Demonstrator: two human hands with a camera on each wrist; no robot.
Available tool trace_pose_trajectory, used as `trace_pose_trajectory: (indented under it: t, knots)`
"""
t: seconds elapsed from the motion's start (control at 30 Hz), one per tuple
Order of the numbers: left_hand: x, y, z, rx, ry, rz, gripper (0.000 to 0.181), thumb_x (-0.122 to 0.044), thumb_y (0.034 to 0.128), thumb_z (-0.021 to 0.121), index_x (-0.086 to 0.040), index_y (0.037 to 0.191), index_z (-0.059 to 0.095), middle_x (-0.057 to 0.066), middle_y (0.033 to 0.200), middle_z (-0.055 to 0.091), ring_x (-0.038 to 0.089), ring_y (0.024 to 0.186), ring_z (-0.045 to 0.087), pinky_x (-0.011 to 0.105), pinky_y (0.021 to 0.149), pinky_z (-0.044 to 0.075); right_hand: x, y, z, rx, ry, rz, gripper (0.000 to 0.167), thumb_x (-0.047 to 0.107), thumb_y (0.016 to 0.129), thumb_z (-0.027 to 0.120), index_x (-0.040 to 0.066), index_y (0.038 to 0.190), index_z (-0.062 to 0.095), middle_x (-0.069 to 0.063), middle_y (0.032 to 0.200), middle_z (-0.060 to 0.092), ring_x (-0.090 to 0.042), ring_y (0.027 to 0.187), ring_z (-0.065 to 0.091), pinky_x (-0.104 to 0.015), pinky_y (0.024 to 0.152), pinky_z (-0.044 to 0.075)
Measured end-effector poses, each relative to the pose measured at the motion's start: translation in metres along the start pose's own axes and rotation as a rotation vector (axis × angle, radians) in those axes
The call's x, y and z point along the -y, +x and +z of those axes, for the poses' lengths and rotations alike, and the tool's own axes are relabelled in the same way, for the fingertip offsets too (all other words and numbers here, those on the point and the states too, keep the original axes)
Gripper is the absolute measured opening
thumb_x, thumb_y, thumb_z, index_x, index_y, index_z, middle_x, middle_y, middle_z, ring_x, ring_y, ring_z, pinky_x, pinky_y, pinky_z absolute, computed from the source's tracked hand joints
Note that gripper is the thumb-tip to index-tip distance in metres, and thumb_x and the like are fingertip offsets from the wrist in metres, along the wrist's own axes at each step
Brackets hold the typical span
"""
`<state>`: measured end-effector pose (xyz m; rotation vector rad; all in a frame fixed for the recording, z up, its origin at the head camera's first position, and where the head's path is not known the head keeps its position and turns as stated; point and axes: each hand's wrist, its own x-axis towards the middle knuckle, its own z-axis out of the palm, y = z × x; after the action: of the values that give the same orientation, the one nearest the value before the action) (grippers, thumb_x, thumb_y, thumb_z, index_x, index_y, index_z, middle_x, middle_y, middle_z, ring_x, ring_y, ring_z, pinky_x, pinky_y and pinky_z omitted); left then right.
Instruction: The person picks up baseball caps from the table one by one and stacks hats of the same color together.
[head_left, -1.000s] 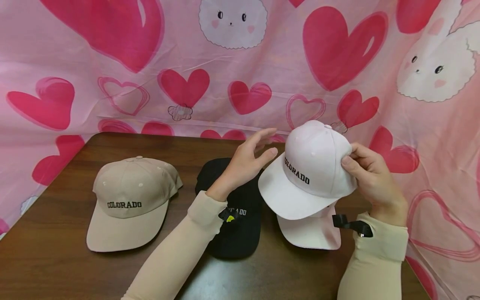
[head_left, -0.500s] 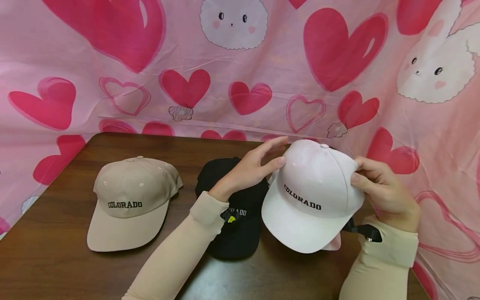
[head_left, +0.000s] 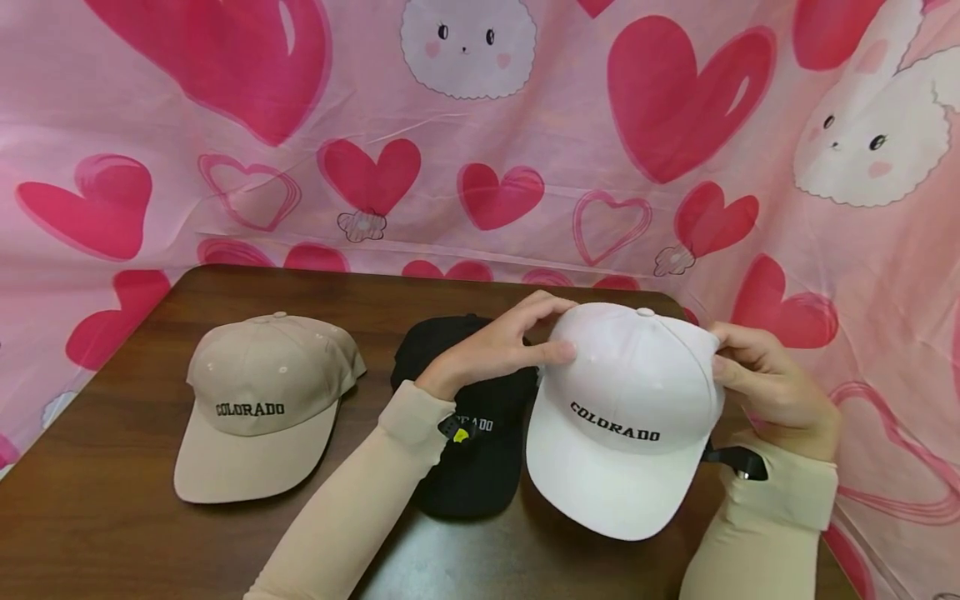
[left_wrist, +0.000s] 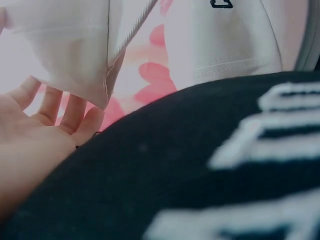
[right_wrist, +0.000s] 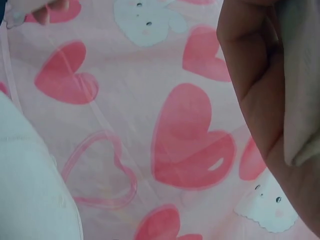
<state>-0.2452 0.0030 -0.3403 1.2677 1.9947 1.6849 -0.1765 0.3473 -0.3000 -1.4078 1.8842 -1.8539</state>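
Both my hands hold a white baseball cap [head_left: 622, 383] with dark COLORADO lettering, its brim tilted down toward me. My left hand [head_left: 510, 342] has its thumb on the front of the crown and its fingers behind the side. My right hand [head_left: 780, 387] pinches the other side near the back edge. In the left wrist view, my left fingers [left_wrist: 75, 115] lie under the held cap's edge [left_wrist: 75, 50], and a pale cap panel [left_wrist: 225, 40] with a dark letter shows beyond. A black cap [head_left: 480, 475] lies beneath my left wrist, partly covered.
A beige COLORADO cap [head_left: 255, 400] rests at the left of the brown wooden table [head_left: 105, 467]. A pink heart-patterned cloth [head_left: 420, 117] hangs behind the table and along its right side.
The white cap has come down toward me and levelled, now covering the pale cap seen below it earlier. My left hand has moved right from beside it onto its crown.
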Motion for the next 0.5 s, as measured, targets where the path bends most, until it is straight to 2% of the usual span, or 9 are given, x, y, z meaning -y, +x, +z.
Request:
trace_pose_trajectory:
  t: [0.13, 0.27, 0.4, 0.5]
  knots:
    - [-0.001, -0.0008, -0.0008, 0.008, -0.028, 0.022, 0.049, -0.033, 0.0977, 0.075, -0.014, 0.138, 0.055, 0.004, 0.131, 0.056, 0.024, 0.12, 0.055, 0.04, 0.095, 0.059, -0.0006, -0.0018, -0.0019, -0.007, -0.022, 0.016, 0.032, -0.017, 0.104, 0.039, -0.01, 0.126, 0.062, -0.012, 0.118, 0.073, -0.021, 0.101, 0.071, -0.029, 0.083, 0.062]
    - [-0.0021, -0.001, -0.0014, 0.0, -0.054, 0.044, 0.045, -0.032, 0.0972, 0.077, -0.013, 0.131, 0.054, 0.007, 0.122, 0.059, 0.027, 0.108, 0.061, 0.042, 0.091, 0.06, 0.0003, -0.0021, -0.0029, -0.03, -0.055, 0.033, 0.032, -0.018, 0.103, 0.04, -0.011, 0.126, 0.062, -0.012, 0.118, 0.072, -0.021, 0.103, 0.07, -0.029, 0.086, 0.061]
    - [-0.0029, -0.0004, -0.0007, -0.007, -0.104, 0.05, 0.052, -0.042, 0.0955, 0.079, -0.012, 0.129, 0.052, 0.009, 0.124, 0.058, 0.028, 0.109, 0.064, 0.044, 0.089, 0.063, 0.0002, -0.0029, -0.0031, -0.067, -0.06, 0.047, 0.032, -0.018, 0.103, 0.039, -0.012, 0.125, 0.062, -0.013, 0.117, 0.072, -0.022, 0.103, 0.069, -0.03, 0.087, 0.061]
    - [-0.0047, -0.0001, -0.0001, -0.016, -0.128, 0.051, 0.051, -0.04, 0.0956, 0.08, -0.012, 0.128, 0.051, 0.01, 0.125, 0.059, 0.029, 0.11, 0.066, 0.044, 0.09, 0.063, 0.0, -0.0034, -0.0026, -0.099, -0.058, 0.07, 0.032, -0.02, 0.103, 0.038, -0.013, 0.123, 0.062, -0.013, 0.113, 0.072, -0.022, 0.101, 0.068, -0.031, 0.087, 0.06]
